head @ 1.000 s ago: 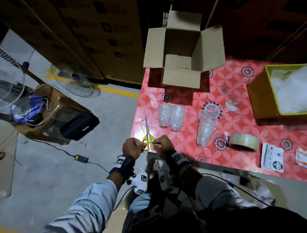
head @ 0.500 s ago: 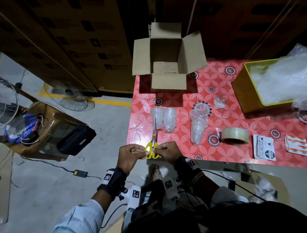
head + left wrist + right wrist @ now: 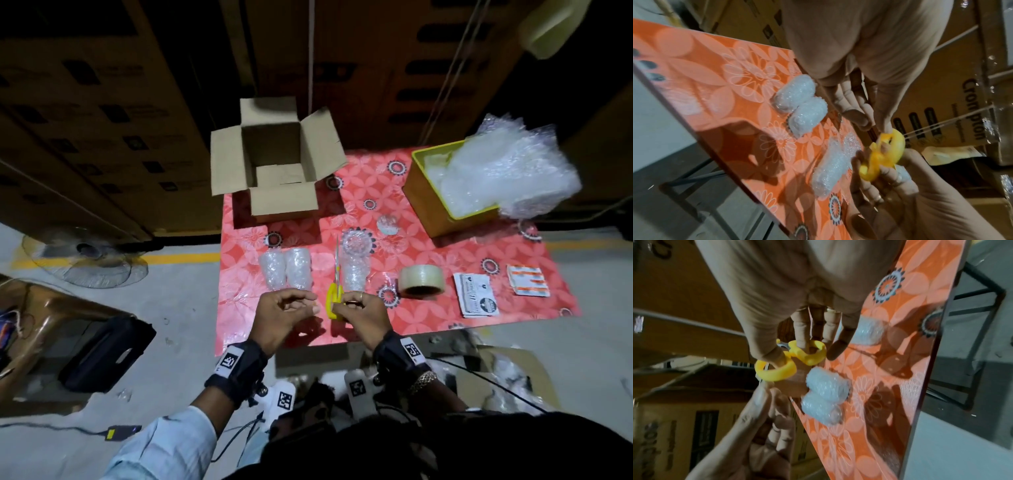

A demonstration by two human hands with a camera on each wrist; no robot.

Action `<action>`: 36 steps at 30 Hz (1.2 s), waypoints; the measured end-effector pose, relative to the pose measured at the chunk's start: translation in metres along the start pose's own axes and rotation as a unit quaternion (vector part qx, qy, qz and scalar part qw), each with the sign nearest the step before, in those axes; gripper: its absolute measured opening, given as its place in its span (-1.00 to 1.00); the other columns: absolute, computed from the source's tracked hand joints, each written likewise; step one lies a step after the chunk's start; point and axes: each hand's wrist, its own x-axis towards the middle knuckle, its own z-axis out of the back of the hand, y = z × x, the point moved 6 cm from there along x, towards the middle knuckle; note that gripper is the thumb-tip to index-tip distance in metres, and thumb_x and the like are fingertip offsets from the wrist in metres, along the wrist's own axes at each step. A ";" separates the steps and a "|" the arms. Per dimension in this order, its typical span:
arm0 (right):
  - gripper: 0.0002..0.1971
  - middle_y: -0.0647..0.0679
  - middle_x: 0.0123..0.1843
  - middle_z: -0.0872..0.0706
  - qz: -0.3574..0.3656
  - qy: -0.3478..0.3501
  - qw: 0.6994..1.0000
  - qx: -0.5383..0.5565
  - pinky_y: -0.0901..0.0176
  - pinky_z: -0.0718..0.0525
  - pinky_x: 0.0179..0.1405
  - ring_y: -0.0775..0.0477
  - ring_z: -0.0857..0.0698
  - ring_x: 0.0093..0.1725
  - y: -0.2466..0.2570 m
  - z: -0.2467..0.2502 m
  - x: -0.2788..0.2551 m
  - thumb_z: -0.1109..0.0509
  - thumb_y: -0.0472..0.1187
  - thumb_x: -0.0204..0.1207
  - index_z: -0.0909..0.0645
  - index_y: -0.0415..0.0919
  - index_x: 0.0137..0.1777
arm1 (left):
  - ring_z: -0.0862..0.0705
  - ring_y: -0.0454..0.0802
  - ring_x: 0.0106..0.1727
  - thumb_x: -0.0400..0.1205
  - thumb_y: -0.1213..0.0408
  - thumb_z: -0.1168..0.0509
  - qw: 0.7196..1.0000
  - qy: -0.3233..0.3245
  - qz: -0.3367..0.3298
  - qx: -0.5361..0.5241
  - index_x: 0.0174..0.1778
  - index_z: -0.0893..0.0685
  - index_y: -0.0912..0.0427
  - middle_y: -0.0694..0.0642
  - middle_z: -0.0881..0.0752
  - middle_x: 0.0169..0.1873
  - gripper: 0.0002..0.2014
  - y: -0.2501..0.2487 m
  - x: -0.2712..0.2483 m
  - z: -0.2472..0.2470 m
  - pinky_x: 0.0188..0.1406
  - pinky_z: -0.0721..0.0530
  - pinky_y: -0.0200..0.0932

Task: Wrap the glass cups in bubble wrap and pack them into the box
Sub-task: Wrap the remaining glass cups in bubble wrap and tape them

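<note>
My right hand (image 3: 359, 308) grips yellow scissors (image 3: 334, 298), thumb and a finger through the loops (image 3: 809, 353), blades pointing away over the red table (image 3: 445, 246). My left hand (image 3: 301, 305) is curled just left of them; thumb and forefinger pinch what looks like a thin pale strip (image 3: 762, 378) at one loop. Two bubble-wrapped cups (image 3: 272, 270) (image 3: 298, 269) lie side by side beyond my left hand. A third wrapped cup (image 3: 356, 274) lies right of the blades. The open cardboard box (image 3: 274, 164) stands at the far left corner.
A yellow bin (image 3: 421, 202) of bubble wrap (image 3: 507, 171) stands at the far right. Bare glassware (image 3: 358, 241) (image 3: 387, 224) sits mid-table. A tape roll (image 3: 421, 281) and paper packets (image 3: 476, 298) lie to the right. A fan (image 3: 85, 260) and a chair (image 3: 51, 318) stand on the floor left.
Both hands moved right along the front edge with the scissors, from left of the two wrapped cups to beside the third. My left fingers drew slightly off the handle.
</note>
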 end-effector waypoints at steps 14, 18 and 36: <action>-0.95 -0.29 -0.21 -0.70 -0.116 0.037 0.980 0.155 0.29 -0.74 -0.36 0.02 -0.75 -0.37 -0.043 0.132 -0.010 -0.48 -0.45 0.55 -0.70 -0.45 -0.05 | -0.86 0.29 -0.01 0.29 -0.01 -0.64 0.978 0.025 0.145 0.149 -0.11 -0.82 0.12 0.14 -0.87 -0.16 -0.63 0.049 0.078 -0.069 0.19 -0.78 0.37; -0.79 -0.26 -0.17 -0.78 -0.144 0.078 0.971 0.174 0.18 -0.74 -0.31 -0.08 -0.77 -0.28 -0.053 0.145 -0.004 -0.58 -0.21 0.50 -0.75 -0.39 -0.05 | -0.84 0.20 0.02 0.40 -0.01 -0.69 0.972 -0.013 0.154 0.178 -0.01 -0.76 0.15 0.14 -0.86 -0.09 -0.59 0.047 0.100 -0.077 0.16 -0.80 0.23; -0.46 -0.22 0.01 -0.78 -0.233 0.125 0.954 0.141 0.00 -0.78 -0.17 -0.10 -0.80 -0.04 -0.089 0.113 0.009 -0.66 0.20 0.37 -0.70 -0.21 0.13 | -0.45 0.00 -0.36 0.52 -0.20 -0.56 0.922 0.005 0.176 0.345 -0.34 -0.42 0.09 0.03 -0.48 -0.41 -0.46 0.064 0.131 -0.105 -0.37 -0.36 -0.07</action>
